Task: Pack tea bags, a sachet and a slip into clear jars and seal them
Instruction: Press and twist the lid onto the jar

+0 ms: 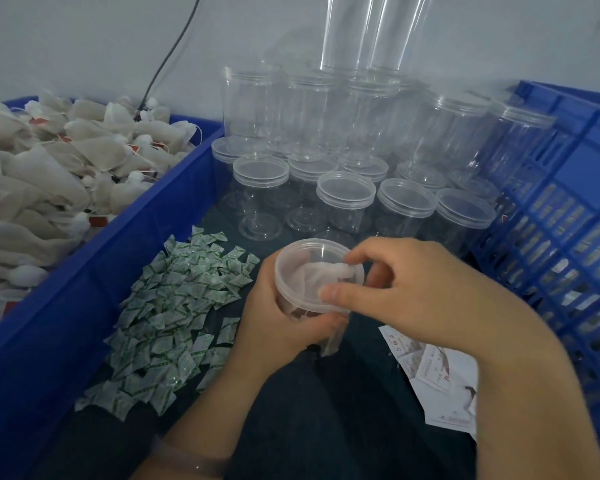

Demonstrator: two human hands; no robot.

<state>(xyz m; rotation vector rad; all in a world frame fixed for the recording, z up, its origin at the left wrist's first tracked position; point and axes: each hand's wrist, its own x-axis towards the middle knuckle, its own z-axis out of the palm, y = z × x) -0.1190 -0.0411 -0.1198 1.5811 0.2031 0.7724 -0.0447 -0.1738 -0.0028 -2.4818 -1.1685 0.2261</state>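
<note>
Jar point(293, 249) held mid-frame over dark tabletop point(343, 393), mouth tilted toward camera, white tea bag point(312, 277) visible inside. Left hand point(278, 320) wraps the body from below, fingers curled round it. Right hand point(406, 289) at the translucent top rim, thumb and forefinger pinching across it; whether a lid is seated cannot be told. Sachets point(174, 306) heaped just beside the left hand. Printed slips point(440, 382) lie by the right forearm. Loose tea bags point(66, 161) fill blue bin point(125, 244) at left. Stacked jars point(347, 192) stand behind; blue slatted crate point(568, 202) at right.
</note>
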